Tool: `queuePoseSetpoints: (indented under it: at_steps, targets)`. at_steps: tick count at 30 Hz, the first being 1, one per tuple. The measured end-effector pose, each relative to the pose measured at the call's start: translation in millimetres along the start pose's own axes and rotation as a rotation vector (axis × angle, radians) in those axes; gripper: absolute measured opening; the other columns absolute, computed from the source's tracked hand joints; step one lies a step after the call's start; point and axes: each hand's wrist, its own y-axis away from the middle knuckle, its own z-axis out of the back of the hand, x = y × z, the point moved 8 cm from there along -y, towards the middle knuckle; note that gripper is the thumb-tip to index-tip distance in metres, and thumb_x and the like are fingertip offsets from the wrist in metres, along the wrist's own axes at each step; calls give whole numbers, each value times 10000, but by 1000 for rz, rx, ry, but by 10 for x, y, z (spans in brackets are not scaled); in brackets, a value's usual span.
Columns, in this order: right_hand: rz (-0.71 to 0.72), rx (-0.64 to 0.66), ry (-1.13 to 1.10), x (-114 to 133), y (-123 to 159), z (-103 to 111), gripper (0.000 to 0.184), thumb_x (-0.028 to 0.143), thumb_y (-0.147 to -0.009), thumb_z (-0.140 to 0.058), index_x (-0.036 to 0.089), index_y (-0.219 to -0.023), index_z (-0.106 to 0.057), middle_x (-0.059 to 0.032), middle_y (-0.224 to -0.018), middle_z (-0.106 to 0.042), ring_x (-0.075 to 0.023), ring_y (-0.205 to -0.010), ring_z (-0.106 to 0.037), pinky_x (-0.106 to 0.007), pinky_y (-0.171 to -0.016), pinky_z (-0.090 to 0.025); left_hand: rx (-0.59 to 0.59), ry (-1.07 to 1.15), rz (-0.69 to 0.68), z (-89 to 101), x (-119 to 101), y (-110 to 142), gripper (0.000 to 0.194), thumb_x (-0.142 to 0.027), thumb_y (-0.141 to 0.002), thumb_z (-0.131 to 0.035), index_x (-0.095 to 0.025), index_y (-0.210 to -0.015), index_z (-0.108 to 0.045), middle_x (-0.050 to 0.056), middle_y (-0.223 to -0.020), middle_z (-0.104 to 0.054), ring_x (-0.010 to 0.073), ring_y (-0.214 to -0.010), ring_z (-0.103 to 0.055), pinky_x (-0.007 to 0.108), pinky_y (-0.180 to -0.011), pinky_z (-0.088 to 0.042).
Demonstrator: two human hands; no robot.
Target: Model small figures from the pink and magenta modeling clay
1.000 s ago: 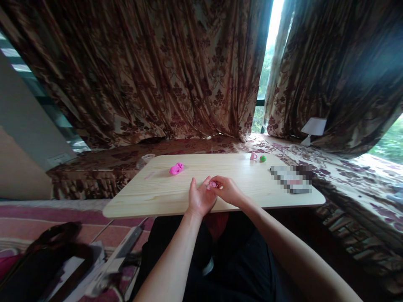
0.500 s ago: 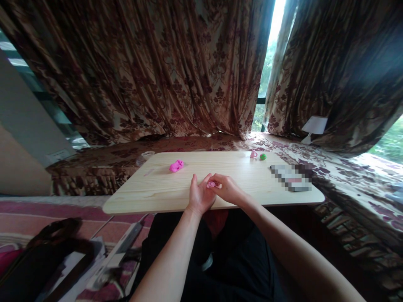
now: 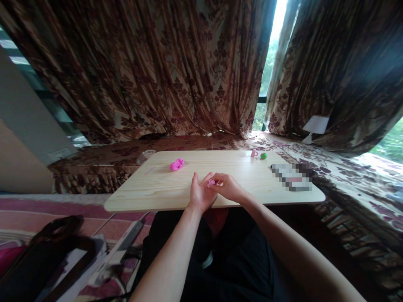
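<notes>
My left hand [image 3: 202,193] is turned palm up over the near edge of the table, its fingers stretched out and the thumb apart. Against that palm, my right hand [image 3: 229,187] pinches a small pale-pink clay piece [image 3: 211,183], uneven and rather like a rolled flower. Its finer shape is too small to make out. A bright pink lump of clay [image 3: 177,165] lies on the table, beyond my hands to the left. Toward the far right edge stand a small pink cup shape with a handle [image 3: 253,154] and a green ball shape [image 3: 263,156].
The pale wooden table [image 3: 138,193] stands across my lap. A blurred-out flat object [image 3: 291,177] lies at its right end. Behind it are a cloth-covered ledge, a white lamp [image 3: 315,125] and patterned curtains [image 3: 189,67]. A power strip [image 3: 126,237] and dark bag [image 3: 40,251] lie at lower left.
The pink piece has turned a little in my right fingers and now shows a more folded side. My left palm stays beneath it. The view has shifted slightly.
</notes>
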Motion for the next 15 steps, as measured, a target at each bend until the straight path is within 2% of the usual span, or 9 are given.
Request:
queuePoseSetpoints:
  at_steps: [4,8,11,15]
  targets:
    - [-16,3,-19,-38,-28,-32,113,200,-781,-561,165,-778,-668,-27,-781,-616,-123,-709,-539,-234,-663,-409,8,-2,2,-6,5,-1,535,-547,-836,-363,-107,-1096,-521,125,-927,-633,224,-863,-622,369,-776,-493]
    - [-12,9,-46,-2,-55,13,145,172,-755,-578,168,-869,-667,-44,-873,-617,-130,-771,-557,-233,-691,-424,23,5,0,-9,-10,6,516,-540,-849,-334,-101,-962,-582,112,-832,-631,209,-826,-621,343,-779,-492]
    - [-4,47,-66,17,-49,26,126,174,-741,-590,163,-843,-664,-25,-805,-625,-119,-717,-556,-222,-657,-420,20,8,-2,-2,-17,4,524,-542,-854,-314,-99,-927,-586,114,-813,-627,209,-812,-620,339,-760,-497]
    - [-24,36,-75,-21,-30,7,75,202,-743,-592,153,-752,-649,-19,-764,-614,-116,-697,-539,-223,-645,-399,9,9,5,0,-5,5,515,-544,-850,-331,-103,-981,-564,103,-807,-626,201,-790,-619,337,-740,-503]
